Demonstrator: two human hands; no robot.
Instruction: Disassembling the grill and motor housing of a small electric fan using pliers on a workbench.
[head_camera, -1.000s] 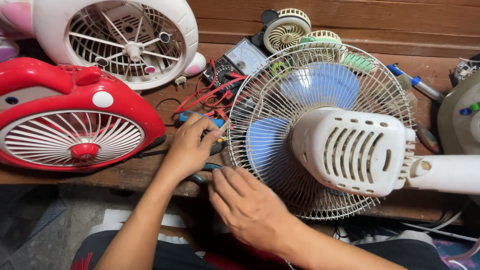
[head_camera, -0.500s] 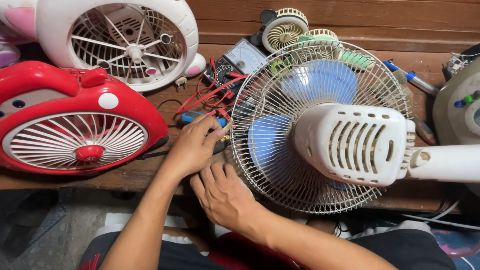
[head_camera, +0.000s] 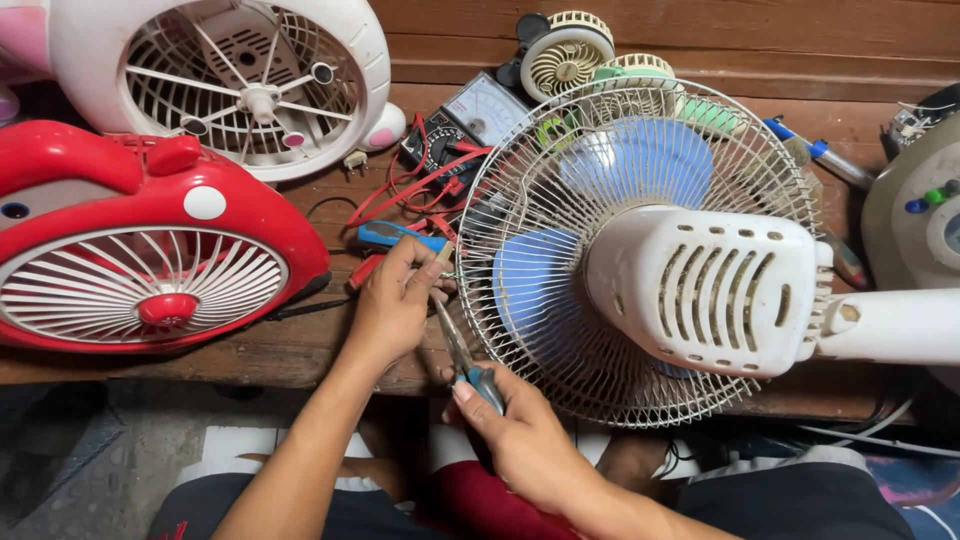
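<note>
A white fan with blue blades (head_camera: 640, 250) lies face down on the wooden bench, its wire guard (head_camera: 520, 230) and white motor housing (head_camera: 710, 285) turned up toward me. My left hand (head_camera: 395, 300) rests at the guard's left rim, fingertips pinched there on something too small to make out. My right hand (head_camera: 515, 430) grips the blue handles of a pair of pliers (head_camera: 462, 350), whose jaws point up toward my left fingertips at the rim.
A red box fan (head_camera: 140, 250) lies at the left, a white round fan (head_camera: 250, 80) behind it. A multimeter (head_camera: 460, 120) with red leads, a blue tool (head_camera: 395, 235), two small fans (head_camera: 565, 45) and a pen (head_camera: 815, 150) crowd the back. A grey appliance (head_camera: 915, 210) stands at the right.
My right hand has lifted from beside the guard's lower left and now holds pliers pointed at the rim. My left hand stayed at the rim.
</note>
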